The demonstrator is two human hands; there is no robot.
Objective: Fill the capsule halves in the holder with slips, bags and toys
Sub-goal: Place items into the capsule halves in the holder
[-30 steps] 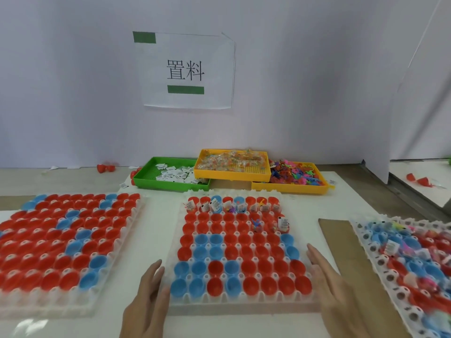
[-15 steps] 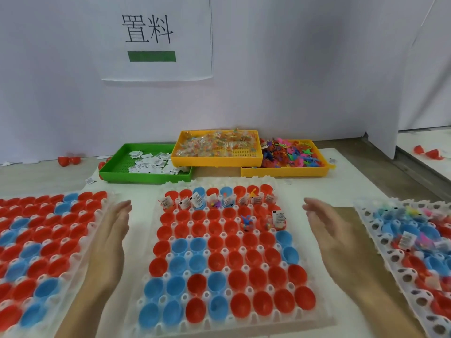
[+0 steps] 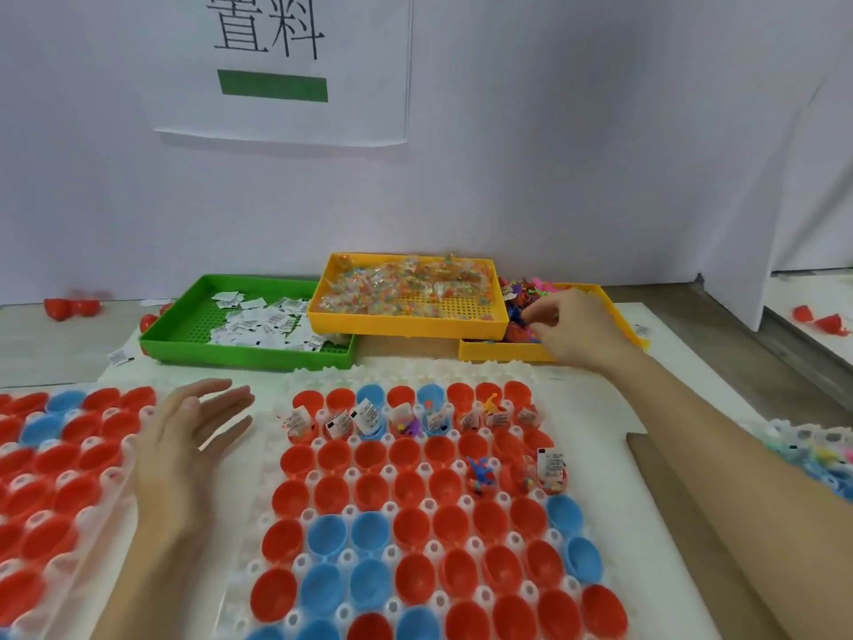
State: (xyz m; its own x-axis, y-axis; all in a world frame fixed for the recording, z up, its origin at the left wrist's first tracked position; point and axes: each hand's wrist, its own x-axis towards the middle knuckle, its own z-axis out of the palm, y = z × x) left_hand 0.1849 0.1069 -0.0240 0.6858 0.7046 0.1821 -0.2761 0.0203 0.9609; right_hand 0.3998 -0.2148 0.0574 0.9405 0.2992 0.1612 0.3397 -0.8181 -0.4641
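A white holder (image 3: 415, 372) lies in the middle with several red and blue capsule halves (image 3: 411, 487). Its second row holds slips (image 3: 367, 415) and small toys; further right sit a blue toy (image 3: 480, 471) and another slip (image 3: 549, 464). Behind it stand a green tray (image 3: 184, 337) of slips, a yellow tray (image 3: 406, 327) of bags and a yellow tray (image 3: 503, 353) of coloured toys (image 3: 519, 307). My right hand (image 3: 572, 325) reaches into the toy tray with fingers curled down among the toys; a grip is hidden. My left hand (image 3: 184, 445) hovers flat and empty left of the holder.
A second holder (image 3: 60, 455) of red and blue halves lies on the left, and a filled one (image 3: 821, 450) at the right edge. A brown board (image 3: 669, 501) lies under my right forearm. Loose red halves (image 3: 69, 307) rest by the wall with its paper sign (image 3: 277, 62).
Both hands have left the holder's sides. My right hand has moved forward into the toy tray. My left hand has risen and drifted forward left of the holder. The camera has moved closer.
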